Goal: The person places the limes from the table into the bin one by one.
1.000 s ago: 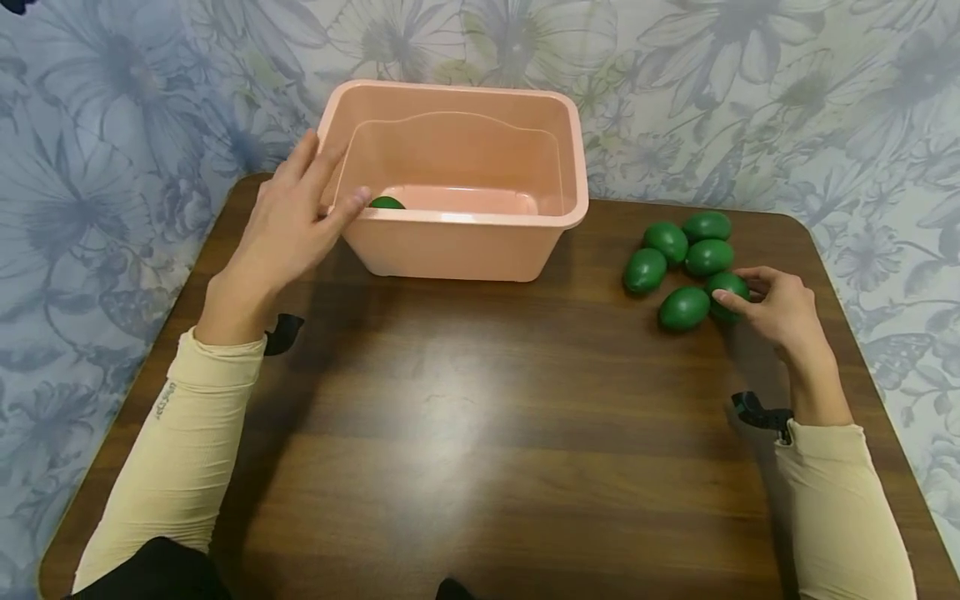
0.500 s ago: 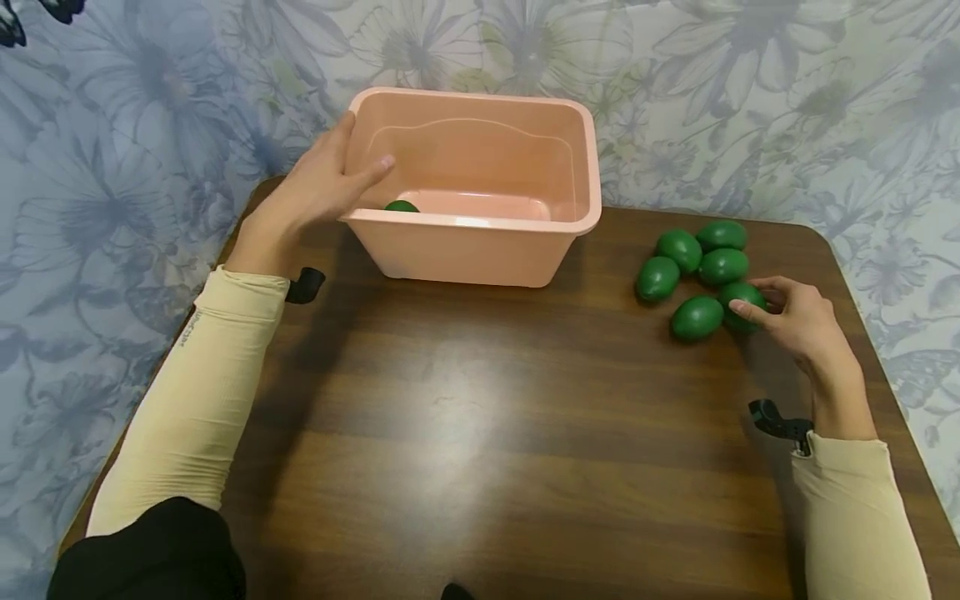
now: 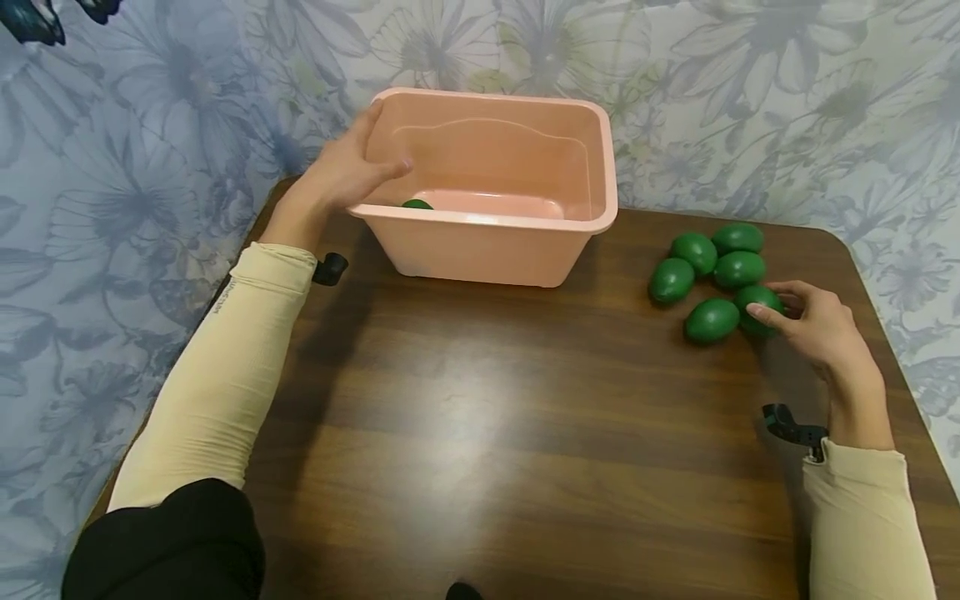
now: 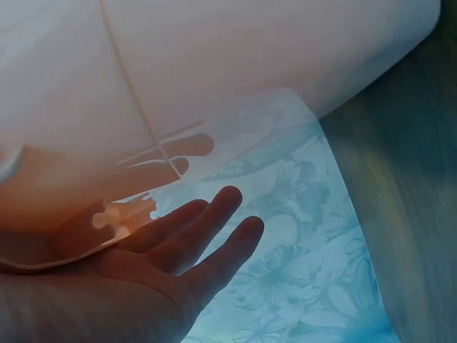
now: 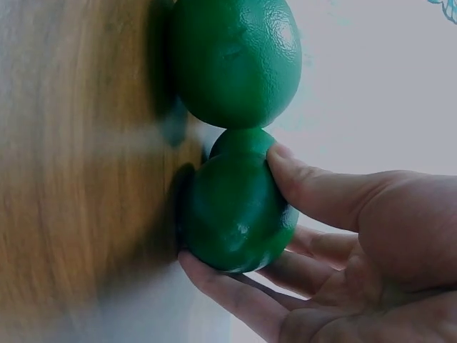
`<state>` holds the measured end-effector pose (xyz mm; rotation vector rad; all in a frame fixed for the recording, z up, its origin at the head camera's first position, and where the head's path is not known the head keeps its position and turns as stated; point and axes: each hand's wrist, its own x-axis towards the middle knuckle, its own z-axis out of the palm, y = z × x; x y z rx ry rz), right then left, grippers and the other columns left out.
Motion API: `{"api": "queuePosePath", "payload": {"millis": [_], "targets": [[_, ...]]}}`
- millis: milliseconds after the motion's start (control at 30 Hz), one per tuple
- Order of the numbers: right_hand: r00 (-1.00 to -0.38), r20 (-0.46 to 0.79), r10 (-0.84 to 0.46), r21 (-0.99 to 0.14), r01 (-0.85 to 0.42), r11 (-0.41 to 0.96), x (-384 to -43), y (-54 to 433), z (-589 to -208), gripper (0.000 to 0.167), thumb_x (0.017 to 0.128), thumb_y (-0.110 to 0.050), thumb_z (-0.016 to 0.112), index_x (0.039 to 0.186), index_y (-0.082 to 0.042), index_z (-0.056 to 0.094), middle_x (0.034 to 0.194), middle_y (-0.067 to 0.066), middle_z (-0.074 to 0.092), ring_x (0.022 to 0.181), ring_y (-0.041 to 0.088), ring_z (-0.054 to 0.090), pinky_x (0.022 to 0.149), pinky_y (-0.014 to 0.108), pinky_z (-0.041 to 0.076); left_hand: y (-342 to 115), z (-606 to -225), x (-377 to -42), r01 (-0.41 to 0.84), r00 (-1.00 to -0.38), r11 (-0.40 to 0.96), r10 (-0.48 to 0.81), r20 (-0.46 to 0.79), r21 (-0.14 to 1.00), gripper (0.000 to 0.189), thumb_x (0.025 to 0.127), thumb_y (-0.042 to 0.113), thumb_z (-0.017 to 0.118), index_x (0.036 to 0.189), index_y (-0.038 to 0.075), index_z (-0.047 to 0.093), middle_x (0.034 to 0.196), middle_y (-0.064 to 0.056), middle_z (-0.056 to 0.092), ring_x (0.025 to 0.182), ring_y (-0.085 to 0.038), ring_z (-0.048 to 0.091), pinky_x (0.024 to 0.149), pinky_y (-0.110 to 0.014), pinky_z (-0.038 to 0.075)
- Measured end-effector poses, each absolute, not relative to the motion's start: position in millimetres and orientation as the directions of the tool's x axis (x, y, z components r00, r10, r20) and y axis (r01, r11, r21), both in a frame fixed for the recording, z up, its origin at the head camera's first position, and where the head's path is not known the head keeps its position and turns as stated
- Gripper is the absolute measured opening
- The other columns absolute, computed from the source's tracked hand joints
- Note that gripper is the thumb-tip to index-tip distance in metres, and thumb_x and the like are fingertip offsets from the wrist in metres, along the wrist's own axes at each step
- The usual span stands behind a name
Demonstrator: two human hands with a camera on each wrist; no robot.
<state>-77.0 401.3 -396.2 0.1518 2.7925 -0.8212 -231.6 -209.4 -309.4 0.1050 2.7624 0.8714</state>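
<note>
My left hand is at the left rim of a peach plastic bin. Its thumb reaches over the inside, while the other fingers extend straight along the outer side, as the left wrist view shows. One green egg-shaped fruit lies inside the bin, mostly hidden by the front wall. On the right, my right hand holds another green egg-shaped fruit between thumb and fingers, low at the tabletop. Several more glossy green fruits are clustered beside it, the nearest one right against the held fruit.
The brown wooden table has rounded corners and backs onto flower-patterned wallpaper. The bin stands at the table's back edge, close to the wall. A black sleeve or garment shows at the lower left.
The left hand has slid back along the bin's left rim, its thumb now farther over the inside. The right hand stays on the same fruit. The head view has shifted, carrying everything rightward.
</note>
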Motion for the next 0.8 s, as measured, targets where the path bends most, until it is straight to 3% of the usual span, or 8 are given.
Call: {"api": "queuePosePath", "payload": {"millis": [300, 333, 400, 500, 567, 633, 733, 800], "targets": [[-0.965, -0.261, 0.026, -0.517, 0.162, 0.840, -75, 405, -394, 0.083, 0.109, -0.049, 0.050, 0.156, 0.017, 0.030, 0.146, 0.052, 0.036, 0.129, 0.069, 0.039, 0.096, 0.075, 0.042, -205, -307, -231, -0.021, -0.969, 0.833, 0.118, -0.215, 0.553, 0.101, 0.098, 0.066, 0.055, 0.164, 0.046, -0.018, 0.178, -0.002, 0.000, 0.163, -0.041, -0.002, 0.128, -0.067, 0.010], [-0.968, -0.249, 0.030, -0.520, 0.159, 0.839, -75, 404, -393, 0.083, 0.109, -0.049, 0.050, 0.156, 0.017, 0.031, 0.147, 0.051, 0.037, 0.130, 0.068, 0.039, 0.095, 0.074, 0.043, -205, -307, -231, -0.025, -0.969, 0.835, 0.115, -0.218, 0.550, 0.101, 0.097, 0.067, 0.055, 0.164, 0.046, -0.019, 0.178, -0.002, 0.000, 0.163, -0.041, -0.002, 0.127, -0.067, 0.010], [-0.977, -0.208, 0.039, -0.520, 0.144, 0.842, -77, 402, -391, 0.080, 0.109, -0.047, 0.051, 0.155, 0.016, 0.034, 0.145, 0.050, 0.041, 0.125, 0.066, 0.046, 0.088, 0.058, 0.054, -204, -307, -231, -0.026, -0.970, 0.837, 0.112, -0.218, 0.547, 0.102, 0.097, 0.067, 0.055, 0.164, 0.046, -0.019, 0.178, -0.003, 0.000, 0.163, -0.041, -0.002, 0.127, -0.067, 0.010], [-0.990, -0.128, 0.065, -0.535, 0.124, 0.836, -79, 396, -383, 0.078, 0.108, -0.046, 0.054, 0.154, 0.015, 0.037, 0.142, 0.047, 0.048, 0.103, 0.030, 0.067, 0.071, 0.027, 0.054, -204, -307, -230, -0.033, -0.968, 0.836, 0.110, -0.226, 0.548, 0.102, 0.097, 0.067, 0.055, 0.164, 0.047, -0.020, 0.178, -0.001, -0.001, 0.163, -0.041, -0.004, 0.128, -0.067, 0.009], [-0.994, -0.081, 0.073, -0.546, 0.105, 0.831, -82, 390, -375, 0.077, 0.108, -0.044, 0.055, 0.154, 0.014, 0.037, 0.141, 0.045, 0.051, 0.088, 0.000, 0.060, 0.061, 0.011, 0.042, -203, -307, -230, -0.035, -0.967, 0.836, 0.110, -0.229, 0.547, 0.102, 0.097, 0.066, 0.055, 0.163, 0.047, -0.020, 0.178, -0.001, -0.001, 0.163, -0.040, -0.005, 0.128, -0.067, 0.009], [-0.995, -0.046, 0.084, -0.570, 0.095, 0.816, -86, 382, -367, 0.077, 0.107, -0.044, 0.056, 0.156, 0.013, 0.037, 0.144, 0.043, 0.051, 0.084, -0.014, 0.046, 0.062, 0.006, 0.040, -203, -307, -230, -0.040, -0.965, 0.837, 0.108, -0.237, 0.545, 0.101, 0.098, 0.065, 0.056, 0.162, 0.048, -0.021, 0.178, 0.000, -0.002, 0.163, -0.040, -0.006, 0.127, -0.068, 0.008], [-0.995, -0.001, 0.103, -0.595, 0.083, 0.800, -93, 370, -355, 0.077, 0.106, -0.046, 0.057, 0.158, 0.009, 0.038, 0.148, 0.040, 0.051, 0.102, 0.005, 0.061, 0.070, 0.005, 0.037, -202, -306, -231, -0.037, -0.965, 0.843, 0.109, -0.237, 0.537, 0.102, 0.099, 0.059, 0.058, 0.163, 0.048, -0.021, 0.178, -0.003, 0.000, 0.163, -0.041, -0.004, 0.127, -0.067, 0.009], [-0.992, 0.030, 0.124, -0.609, 0.080, 0.789, -99, 361, -348, 0.076, 0.105, -0.048, 0.058, 0.159, 0.004, 0.040, 0.149, 0.036, 0.052, 0.118, 0.027, 0.063, 0.078, 0.008, 0.039, -202, -307, -232, -0.031, -0.965, 0.847, 0.112, -0.236, 0.530, 0.104, 0.099, 0.054, 0.060, 0.163, 0.047, -0.021, 0.178, -0.004, 0.001, 0.163, -0.042, -0.002, 0.127, -0.067, 0.010]]}}
